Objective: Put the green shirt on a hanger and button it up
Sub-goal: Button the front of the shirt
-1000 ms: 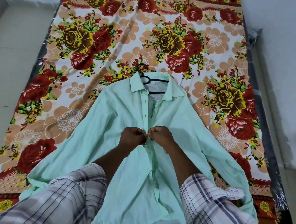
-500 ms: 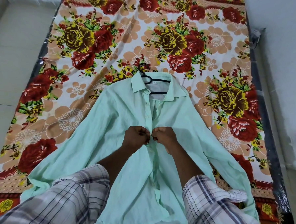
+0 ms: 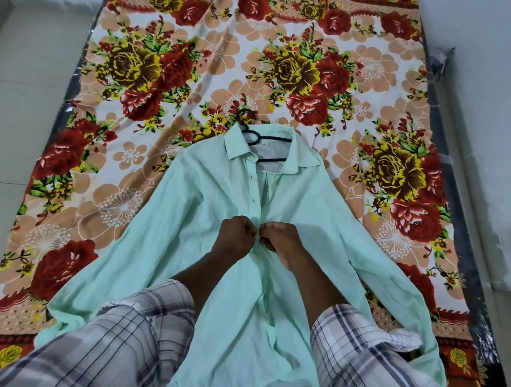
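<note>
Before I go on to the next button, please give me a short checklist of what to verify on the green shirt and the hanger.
1. The hanger sits inside the collar: ok.
2. The left-hand grip and right-hand grip hold the front edges of the green shirt: ok.
3. Button under the fingers is through its hole: cannot tell, hidden.
4. Front above the hands is closed: not ok, it gapes.
5. Sleeves spread on the floral sheet: ok.
</note>
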